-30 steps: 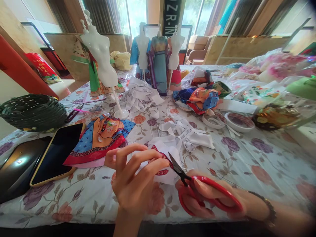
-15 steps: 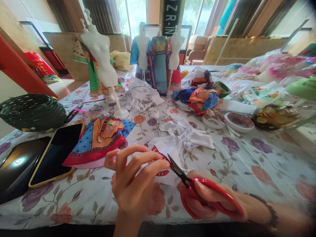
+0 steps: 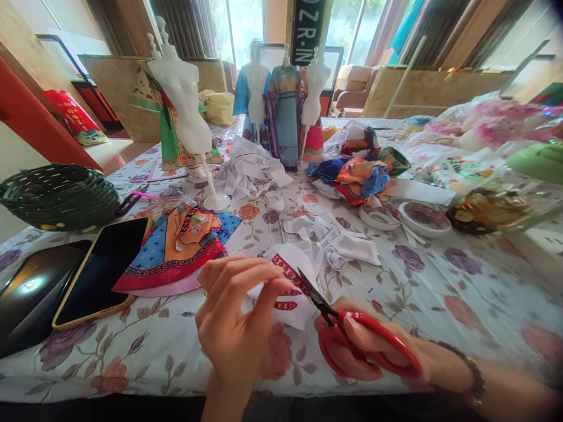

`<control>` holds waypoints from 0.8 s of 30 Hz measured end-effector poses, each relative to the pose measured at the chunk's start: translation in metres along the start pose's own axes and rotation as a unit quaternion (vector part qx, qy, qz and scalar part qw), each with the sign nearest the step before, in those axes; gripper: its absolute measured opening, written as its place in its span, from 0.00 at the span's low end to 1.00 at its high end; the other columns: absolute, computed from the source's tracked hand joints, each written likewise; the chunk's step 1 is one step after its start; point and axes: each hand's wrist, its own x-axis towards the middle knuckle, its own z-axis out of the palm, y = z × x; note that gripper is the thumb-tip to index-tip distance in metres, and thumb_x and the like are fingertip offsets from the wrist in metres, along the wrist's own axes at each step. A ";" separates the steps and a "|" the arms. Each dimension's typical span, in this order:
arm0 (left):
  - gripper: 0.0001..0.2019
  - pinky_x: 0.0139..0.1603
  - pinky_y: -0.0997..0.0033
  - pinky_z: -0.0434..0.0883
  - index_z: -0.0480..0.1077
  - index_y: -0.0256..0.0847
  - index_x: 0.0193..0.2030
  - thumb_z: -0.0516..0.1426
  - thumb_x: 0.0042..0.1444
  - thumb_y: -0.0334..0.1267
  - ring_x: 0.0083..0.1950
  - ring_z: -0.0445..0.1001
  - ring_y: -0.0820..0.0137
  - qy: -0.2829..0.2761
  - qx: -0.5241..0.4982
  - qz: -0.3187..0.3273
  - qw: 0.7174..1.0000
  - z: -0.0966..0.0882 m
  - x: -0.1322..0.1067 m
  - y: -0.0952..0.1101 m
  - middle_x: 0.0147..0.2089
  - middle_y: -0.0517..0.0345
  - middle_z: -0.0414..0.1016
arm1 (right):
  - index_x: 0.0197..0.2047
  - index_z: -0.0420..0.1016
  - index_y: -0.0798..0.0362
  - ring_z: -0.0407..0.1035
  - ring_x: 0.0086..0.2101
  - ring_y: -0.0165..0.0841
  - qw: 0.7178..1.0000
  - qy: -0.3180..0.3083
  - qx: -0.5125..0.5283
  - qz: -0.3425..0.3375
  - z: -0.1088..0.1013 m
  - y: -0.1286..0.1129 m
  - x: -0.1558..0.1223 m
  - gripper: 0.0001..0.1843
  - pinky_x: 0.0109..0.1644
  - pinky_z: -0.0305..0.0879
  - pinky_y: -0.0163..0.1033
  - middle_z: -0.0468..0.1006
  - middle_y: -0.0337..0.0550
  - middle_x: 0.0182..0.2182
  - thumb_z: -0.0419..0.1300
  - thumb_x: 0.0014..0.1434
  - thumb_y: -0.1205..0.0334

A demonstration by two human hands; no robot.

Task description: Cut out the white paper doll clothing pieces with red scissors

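My right hand (image 3: 356,346) grips red-handled scissors (image 3: 323,305), fingers through the loops, with the dark blades pointing up and to the left. The blades reach over a white cloth piece (image 3: 303,316) printed with red patterned strips (image 3: 288,269), lying in front of me. Beside it on the left is my left hand (image 3: 237,310), fingers bent and a little apart, thumb and fingertips over the cloth's left edge. Nothing shows held in them. Part of the cloth is hidden behind this hand.
Left stand a phone (image 3: 103,272), a black glossy object (image 3: 35,299), a printed doll garment (image 3: 193,234) and a green basket (image 3: 57,196). White scraps (image 3: 336,240) lie beyond the cloth. Farther are a white mannequin (image 3: 180,99), tape rolls (image 3: 424,220) and crumpled colourful fabric (image 3: 352,176).
My left fingers have drawn closer together and shifted slightly, uncovering more of the red strips. The scissors have moved a little left, still in my right hand.
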 end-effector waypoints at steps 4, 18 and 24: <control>0.05 0.39 0.66 0.67 0.71 0.45 0.32 0.63 0.55 0.35 0.29 0.69 0.72 0.024 0.115 -0.138 0.983 -0.001 -0.013 0.011 0.28 0.65 0.73 | 0.20 0.59 0.53 0.54 0.21 0.26 1.000 0.006 -0.010 -0.028 0.000 0.001 0.002 0.33 0.25 0.52 0.36 0.56 0.34 0.16 0.43 0.66 0.37; 0.15 0.32 0.68 0.64 0.77 0.44 0.32 0.53 0.63 0.45 0.32 0.73 0.67 -0.086 0.140 -0.219 0.962 -0.003 -0.013 0.029 0.28 0.59 0.78 | 0.17 0.55 0.52 0.51 0.18 0.24 0.997 0.056 0.008 0.045 0.009 -0.010 0.004 0.33 0.22 0.46 0.34 0.58 0.33 0.15 0.53 0.58 0.33; 0.21 0.27 0.75 0.67 0.69 0.42 0.16 0.57 0.58 0.48 0.27 0.70 0.70 -0.069 -0.015 -0.384 0.921 0.001 -0.004 0.036 0.16 0.62 0.62 | 0.17 0.61 0.54 0.53 0.17 0.23 0.996 0.051 -0.040 0.058 0.009 -0.014 0.005 0.35 0.21 0.47 0.35 0.59 0.33 0.13 0.50 0.59 0.32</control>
